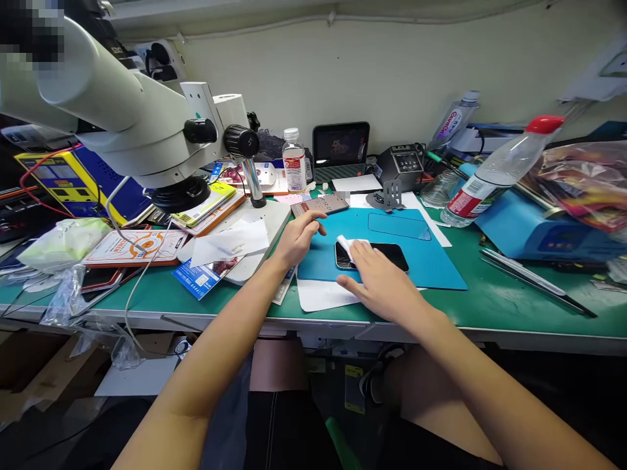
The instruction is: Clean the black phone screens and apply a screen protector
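Right grip [381, 275] clamped on white tissue [345, 245], I press the black phone [396, 254]; left grip [298, 237] hangs apart; red-capped bottle [503, 168], contents indistinct.

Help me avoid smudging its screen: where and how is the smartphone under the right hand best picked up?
Probably by its two long edges at the right end, coming from the right: the smartphone lies flat on the blue mat with that end uncovered, while the right hand and white wipe cover much of the rest.
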